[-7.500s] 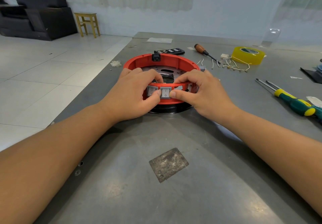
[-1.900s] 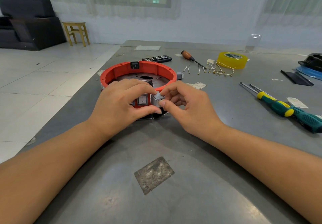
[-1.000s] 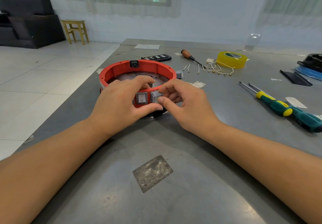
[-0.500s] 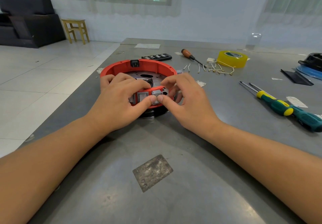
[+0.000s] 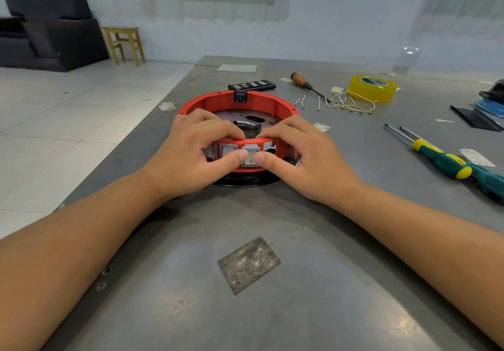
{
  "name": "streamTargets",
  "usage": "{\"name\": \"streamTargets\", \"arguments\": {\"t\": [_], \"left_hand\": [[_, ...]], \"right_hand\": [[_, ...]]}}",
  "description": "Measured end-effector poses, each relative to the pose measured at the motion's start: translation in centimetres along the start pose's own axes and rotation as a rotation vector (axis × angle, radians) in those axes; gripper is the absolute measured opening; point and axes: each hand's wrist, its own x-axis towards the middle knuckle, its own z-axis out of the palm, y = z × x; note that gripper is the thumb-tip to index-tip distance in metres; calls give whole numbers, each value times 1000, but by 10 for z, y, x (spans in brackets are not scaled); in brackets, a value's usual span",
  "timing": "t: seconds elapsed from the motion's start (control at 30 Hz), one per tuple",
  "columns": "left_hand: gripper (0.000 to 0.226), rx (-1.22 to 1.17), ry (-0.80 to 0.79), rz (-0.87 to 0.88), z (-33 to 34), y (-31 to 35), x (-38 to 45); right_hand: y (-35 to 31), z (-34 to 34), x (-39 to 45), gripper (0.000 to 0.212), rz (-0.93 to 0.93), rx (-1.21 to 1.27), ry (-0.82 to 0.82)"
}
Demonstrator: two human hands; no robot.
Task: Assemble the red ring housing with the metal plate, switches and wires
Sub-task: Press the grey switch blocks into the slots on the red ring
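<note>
While both hands (image 5: 253, 154) gripped the red ring housing (image 5: 237, 99), thumbs pressed one switch (image 5: 251, 157); even, square pressure would likely seat it flush.

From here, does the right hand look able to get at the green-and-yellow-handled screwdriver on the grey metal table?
Probably yes: the green-and-yellow-handled screwdriver lies on bare table to that side, nothing between. But the right hand first must let go of the red ring housing.
</note>
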Motion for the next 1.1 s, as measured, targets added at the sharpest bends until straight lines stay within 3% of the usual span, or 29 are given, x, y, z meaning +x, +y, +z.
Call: {"name": "streamTargets", "arguments": {"t": [0.47, 0.7, 0.87, 1.1], "left_hand": [[53, -6, -64, -65, 2, 4, 2], [51, -3, -46, -72, 3, 8, 3], [32, -9, -5, -71, 7, 8, 4], [41, 17, -22, -24, 6, 4, 2]], "right_hand": [[-2, 1, 3, 38, 28, 46, 26], [-3, 0, 4, 35, 75, 79, 13], [-3, 2, 6, 28, 98, 104, 45], [-1, 2, 3, 32, 46, 55, 42]]}}
